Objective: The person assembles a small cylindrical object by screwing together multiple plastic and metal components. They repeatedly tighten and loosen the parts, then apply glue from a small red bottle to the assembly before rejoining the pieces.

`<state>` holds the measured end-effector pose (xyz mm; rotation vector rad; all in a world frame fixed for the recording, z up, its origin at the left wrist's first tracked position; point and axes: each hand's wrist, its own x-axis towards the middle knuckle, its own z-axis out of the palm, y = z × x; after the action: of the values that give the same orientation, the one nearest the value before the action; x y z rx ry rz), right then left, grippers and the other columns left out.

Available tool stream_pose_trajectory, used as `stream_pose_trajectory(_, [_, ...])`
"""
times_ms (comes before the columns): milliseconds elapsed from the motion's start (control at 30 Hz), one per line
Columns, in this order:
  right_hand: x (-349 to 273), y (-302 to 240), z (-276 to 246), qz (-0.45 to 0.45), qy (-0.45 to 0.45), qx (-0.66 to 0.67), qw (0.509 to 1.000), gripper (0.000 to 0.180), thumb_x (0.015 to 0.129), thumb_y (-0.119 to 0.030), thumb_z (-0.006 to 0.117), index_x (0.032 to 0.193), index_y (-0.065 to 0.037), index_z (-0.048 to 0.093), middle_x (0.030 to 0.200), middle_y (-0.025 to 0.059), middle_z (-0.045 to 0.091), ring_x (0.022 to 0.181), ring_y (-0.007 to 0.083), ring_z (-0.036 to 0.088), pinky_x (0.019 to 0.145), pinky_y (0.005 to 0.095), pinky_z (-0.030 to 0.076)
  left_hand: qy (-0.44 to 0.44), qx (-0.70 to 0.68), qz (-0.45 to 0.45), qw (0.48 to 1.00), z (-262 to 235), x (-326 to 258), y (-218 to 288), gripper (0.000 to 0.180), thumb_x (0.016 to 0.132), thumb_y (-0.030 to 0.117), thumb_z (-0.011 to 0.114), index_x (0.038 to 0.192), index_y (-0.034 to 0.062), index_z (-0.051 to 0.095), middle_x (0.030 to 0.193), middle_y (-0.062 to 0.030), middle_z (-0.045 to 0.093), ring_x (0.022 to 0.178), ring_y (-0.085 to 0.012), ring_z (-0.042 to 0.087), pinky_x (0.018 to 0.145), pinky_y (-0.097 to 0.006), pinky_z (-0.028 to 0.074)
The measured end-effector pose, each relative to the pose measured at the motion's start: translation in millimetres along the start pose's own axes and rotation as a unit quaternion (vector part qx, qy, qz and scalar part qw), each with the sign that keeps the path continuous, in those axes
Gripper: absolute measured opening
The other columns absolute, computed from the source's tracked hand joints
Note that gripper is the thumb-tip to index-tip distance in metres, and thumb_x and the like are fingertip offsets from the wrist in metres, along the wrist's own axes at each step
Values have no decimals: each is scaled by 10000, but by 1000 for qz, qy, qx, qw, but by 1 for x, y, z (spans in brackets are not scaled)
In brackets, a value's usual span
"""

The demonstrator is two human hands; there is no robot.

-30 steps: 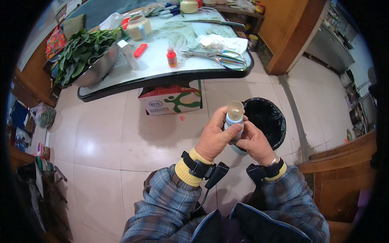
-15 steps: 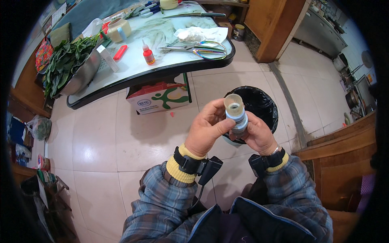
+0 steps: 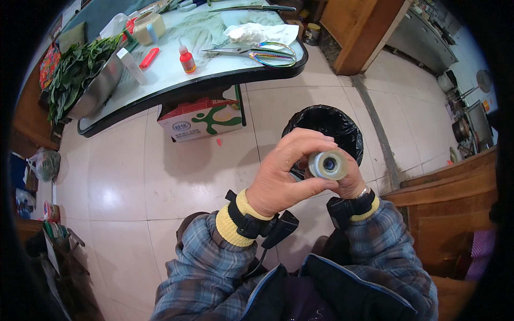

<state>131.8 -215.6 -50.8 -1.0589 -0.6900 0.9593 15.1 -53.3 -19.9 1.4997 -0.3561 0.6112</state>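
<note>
In front of me, over the floor, I hold a short round fitting (image 3: pixel 319 165) with a translucent yellowish end and a dark hole in its middle. That end faces up toward me, so most of its body is hidden, though a bit of bluish grey shows at its left side. My left hand (image 3: pixel 284 174) curls round the end, thumb below and fingers above. Behind the fitting, my right hand (image 3: pixel 349 179) is closed about the lower part; its fingertips are mostly hidden. A bin (image 3: pixel 342 131) lined with a black bag stands just beyond my hands.
On the table (image 3: pixel 176 101) ahead lie scissors (image 3: pixel 262 52), a knife (image 3: pixel 257 8), crumpled white tissue (image 3: pixel 257 33), a small red bottle (image 3: pixel 187 60) and a cream pot (image 3: pixel 149 28). A metal bowl of leafy greens (image 3: pixel 85 75) sits at its left end. Below is a cardboard box (image 3: pixel 203 120).
The fitting has tilted so its open end points up at me. My left hand has shifted over and round that end. My view has moved slightly too.
</note>
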Motion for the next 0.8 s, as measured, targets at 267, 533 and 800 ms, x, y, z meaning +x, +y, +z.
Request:
stream_pose_trajectory(267, [-2,3,-10,19,-31,39,999,544,998,-417,530,1336,7,488,1217,102,576,1123,195,584,967,342,486,1,0,20,1000,7,2,-1,578,677,55,866,1190,102,604,1234,-95,574,1159,-216,555,982,-345,447])
stream_pose_trajectory(533, [2,-2,-7,-52,-51,-39,997,516,989,-421,547,1313,-20,525,1175,78,615,1077,172,612,938,320,508,4,37,14,999,8,1,1,558,659,95,889,1129,117,590,1173,-68,576,1083,-201,563,951,-334,452])
stream_pose_trajectory(800, [1,0,-12,-51,-46,-4,998,484,977,-404,579,1298,-42,546,1172,61,616,1084,157,608,925,318,518,4,68,26,997,9,2,-1,554,660,111,893,1116,113,578,1160,-68,573,1096,-211,564,946,-344,460])
